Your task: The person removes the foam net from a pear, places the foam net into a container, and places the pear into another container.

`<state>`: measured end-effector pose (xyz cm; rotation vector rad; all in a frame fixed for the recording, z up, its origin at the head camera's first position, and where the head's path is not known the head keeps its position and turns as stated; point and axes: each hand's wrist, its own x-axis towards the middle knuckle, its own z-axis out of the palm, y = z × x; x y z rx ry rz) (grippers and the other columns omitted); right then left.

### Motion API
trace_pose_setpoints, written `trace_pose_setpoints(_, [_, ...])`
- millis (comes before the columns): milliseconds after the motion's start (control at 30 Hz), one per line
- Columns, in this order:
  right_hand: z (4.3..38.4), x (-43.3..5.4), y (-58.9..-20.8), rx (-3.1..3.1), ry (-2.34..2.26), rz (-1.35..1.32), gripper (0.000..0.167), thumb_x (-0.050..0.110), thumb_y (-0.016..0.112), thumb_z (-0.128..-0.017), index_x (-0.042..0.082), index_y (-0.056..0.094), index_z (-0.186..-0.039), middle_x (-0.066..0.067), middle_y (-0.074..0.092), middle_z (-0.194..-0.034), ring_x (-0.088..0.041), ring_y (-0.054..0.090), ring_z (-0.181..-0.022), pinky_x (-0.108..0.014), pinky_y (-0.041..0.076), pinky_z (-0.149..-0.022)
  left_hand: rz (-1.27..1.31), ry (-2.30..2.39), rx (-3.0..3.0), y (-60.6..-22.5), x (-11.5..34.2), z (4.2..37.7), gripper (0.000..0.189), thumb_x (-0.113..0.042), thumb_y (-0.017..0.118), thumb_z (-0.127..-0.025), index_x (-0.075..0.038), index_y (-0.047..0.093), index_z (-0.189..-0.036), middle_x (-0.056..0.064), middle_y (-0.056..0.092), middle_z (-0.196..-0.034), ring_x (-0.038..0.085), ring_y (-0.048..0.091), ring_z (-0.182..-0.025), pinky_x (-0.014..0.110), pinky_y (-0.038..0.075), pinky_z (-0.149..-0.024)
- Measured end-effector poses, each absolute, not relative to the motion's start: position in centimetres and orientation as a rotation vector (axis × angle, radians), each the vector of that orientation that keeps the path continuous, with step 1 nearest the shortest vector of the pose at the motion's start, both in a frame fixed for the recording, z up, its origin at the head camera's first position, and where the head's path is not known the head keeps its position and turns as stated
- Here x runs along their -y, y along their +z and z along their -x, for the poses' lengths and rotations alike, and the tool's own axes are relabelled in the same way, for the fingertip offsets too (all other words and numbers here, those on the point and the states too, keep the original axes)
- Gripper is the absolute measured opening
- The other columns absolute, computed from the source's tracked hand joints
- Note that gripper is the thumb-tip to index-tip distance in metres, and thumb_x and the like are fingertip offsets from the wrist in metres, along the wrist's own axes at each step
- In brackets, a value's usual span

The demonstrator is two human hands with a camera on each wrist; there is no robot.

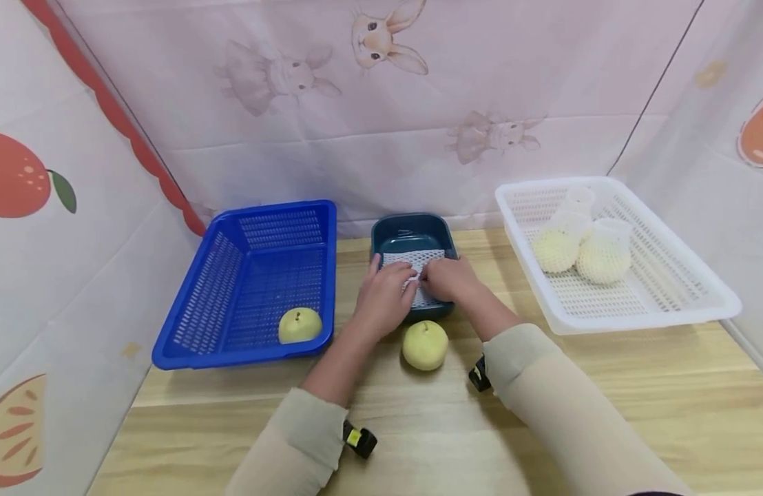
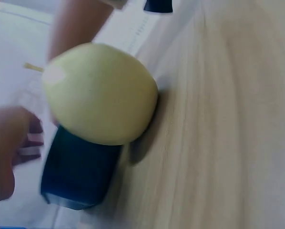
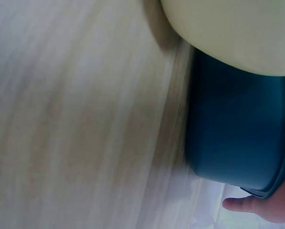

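In the head view, a small dark teal bin [image 1: 412, 227] holds white foam net sleeves [image 1: 396, 258]. My left hand [image 1: 384, 296] reaches over its near left side, thumb and fingers pinching the netting. Beside it my right hand [image 1: 450, 279] has its fingers curled at the same netting, the fingertips of both hands close together. Part of the netting is hidden under the hands. A yellow-green pear [image 1: 425, 346] with a short stem stands on the table just in front of the bin, between my forearms; it looms large in the left wrist view.
At the left a blue basket [image 1: 245, 358] holds one bare pear [image 1: 299, 326]. A white basket [image 1: 654, 322] at the right holds several pears in foam nets [image 1: 604, 255]. A printed cloth [image 1: 394, 131] hangs behind the wooden table [image 1: 443, 434].
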<state>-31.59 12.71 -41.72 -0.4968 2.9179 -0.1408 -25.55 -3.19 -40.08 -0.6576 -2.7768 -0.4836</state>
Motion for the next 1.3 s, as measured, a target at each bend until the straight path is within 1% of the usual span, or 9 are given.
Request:
trace_pose_setpoints(100, [31.6, -12.8, -41.7, -2.903, -0.161, 0.485, 0.029, 0.031, 0.054, -0.098, 0.022, 0.073, -0.119, -0.004, 0.068, -0.126, -0.027, 0.06, -0.116, -0.062, 0.037, -0.103, 0.78, -0.775, 2.656, -39.0, 4.2, 23.2, 0.024, -0.021, 0.058, -0.099, -0.01, 0.072, -0.115, 0.002, 0.069, -0.123, 0.018, 0.06, -0.121, 0.041, 0.04, -0.112])
trace_pose_setpoints(200, [31.6, -12.9, -41.7, -2.92, -0.196, 0.503, 0.027, 0.029, 0.054, -0.097, 0.024, 0.075, -0.113, -0.003, 0.07, -0.121, -0.026, 0.062, -0.114, -0.06, 0.041, -0.099, 0.842, -1.005, 2.659, -38.2, 5.2, 21.0, 0.024, -0.021, 0.061, -0.098, -0.011, 0.071, -0.117, 0.002, 0.069, -0.122, 0.017, 0.061, -0.119, 0.037, 0.048, -0.103])
trace_pose_setpoints(367, [31.7, -13.1, -41.8, -2.973, -0.239, 0.517, 0.024, 0.03, 0.056, -0.097, 0.025, 0.077, -0.107, -0.001, 0.073, -0.114, -0.026, 0.065, -0.109, -0.059, 0.045, -0.095, 0.923, -1.158, 2.844, -38.5, 5.8, 19.2, 0.034, -0.031, 0.062, -0.098, -0.014, 0.066, -0.127, -0.001, 0.065, -0.129, 0.014, 0.057, -0.125, 0.036, 0.047, -0.104])
trace_pose_setpoints(533, [31.8, -13.1, -42.0, -3.004, -0.229, 0.523, 0.024, 0.033, 0.058, -0.097, 0.024, 0.076, -0.111, -0.002, 0.072, -0.115, -0.025, 0.065, -0.108, -0.057, 0.047, -0.093, 0.878, -1.186, 2.927, -39.5, 5.2, 18.8, 0.038, -0.036, 0.06, -0.098, -0.016, 0.063, -0.131, -0.004, 0.062, -0.133, 0.012, 0.053, -0.129, 0.035, 0.045, -0.107])
trace_pose_setpoints(667, [31.7, -13.0, -42.2, -3.005, -0.233, 0.523, 0.024, 0.033, 0.058, -0.097, 0.024, 0.075, -0.111, -0.002, 0.072, -0.115, -0.026, 0.065, -0.107, -0.056, 0.047, -0.093, 0.858, -1.178, 2.901, -39.9, 4.5, 18.8, 0.033, -0.034, 0.061, -0.098, -0.016, 0.066, -0.125, -0.005, 0.065, -0.129, 0.012, 0.054, -0.127, 0.035, 0.044, -0.108])
trace_pose_setpoints(867, [31.7, -12.8, -42.1, -2.982, -0.263, 0.5, 0.024, 0.033, 0.058, -0.097, 0.023, 0.075, -0.112, -0.003, 0.072, -0.117, -0.027, 0.064, -0.109, -0.059, 0.044, -0.096, 0.773, -1.279, 2.835, -40.3, 4.0, 18.8, 0.022, -0.028, 0.064, -0.097, -0.017, 0.073, -0.114, -0.007, 0.07, -0.119, 0.009, 0.06, -0.119, 0.031, 0.047, -0.103])
trace_pose_setpoints(1033, [31.6, -12.6, -41.7, -2.975, -0.322, 0.457, 0.026, 0.032, 0.057, -0.097, 0.021, 0.074, -0.114, -0.003, 0.07, -0.121, -0.027, 0.061, -0.116, -0.064, 0.037, -0.103, 0.729, -1.342, 2.77, -40.6, 4.2, 18.9, 0.02, -0.026, 0.066, -0.095, -0.016, 0.076, -0.109, -0.007, 0.072, -0.114, 0.008, 0.062, -0.116, 0.03, 0.048, -0.101])
trace_pose_setpoints(1100, [31.5, -12.7, -41.6, -2.979, -0.361, 0.445, 0.026, 0.032, 0.058, -0.097, 0.02, 0.074, -0.114, -0.004, 0.07, -0.122, -0.029, 0.06, -0.119, -0.067, 0.032, -0.107, 0.725, -1.332, 2.75, -40.7, 4.2, 19.0, 0.019, -0.025, 0.067, -0.095, -0.015, 0.076, -0.108, -0.007, 0.073, -0.112, 0.007, 0.063, -0.114, 0.03, 0.049, -0.101])
trace_pose_setpoints(1300, [31.1, -12.8, -41.2, -3.046, -0.445, 0.489, 0.023, 0.029, 0.061, -0.096, 0.018, 0.074, -0.112, -0.008, 0.07, -0.12, -0.037, 0.057, -0.121, -0.069, 0.019, -0.113, 0.698, -1.269, 2.699, -40.5, 4.6, 18.7, 0.017, -0.024, 0.067, -0.094, -0.014, 0.077, -0.104, -0.006, 0.073, -0.109, 0.008, 0.064, -0.11, 0.029, 0.05, -0.098])
